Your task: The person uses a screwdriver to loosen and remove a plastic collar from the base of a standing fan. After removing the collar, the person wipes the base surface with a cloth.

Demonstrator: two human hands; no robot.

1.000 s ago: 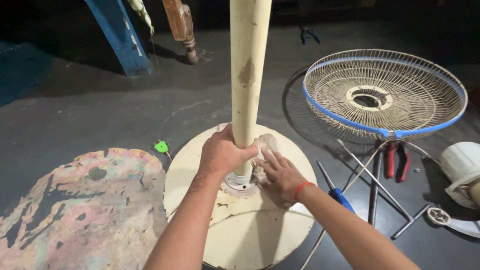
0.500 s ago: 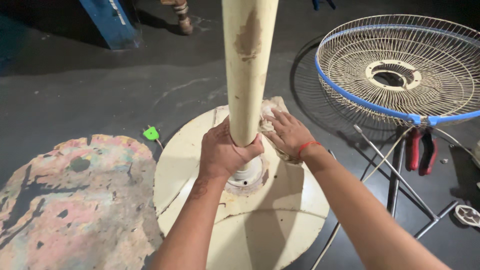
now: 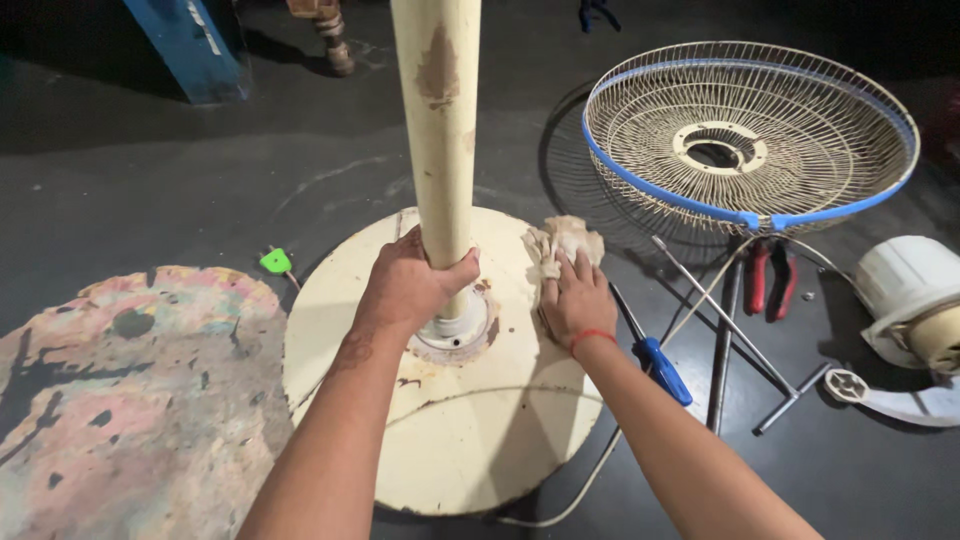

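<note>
I see my left hand [image 3: 408,285] clenched around the cream pole [image 3: 438,130] just above its round base [image 3: 450,420] on the dark floor [image 3: 150,180], while my right hand [image 3: 575,300] presses a crumpled rag [image 3: 560,243] flat onto the base's far right side.

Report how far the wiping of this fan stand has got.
Done: fan stripped; the wire guard and motor housing lie on the floor. In hand: left hand grips the pole, right hand presses a rag on the round base. Left: brown stains mark the pole and base.
</note>
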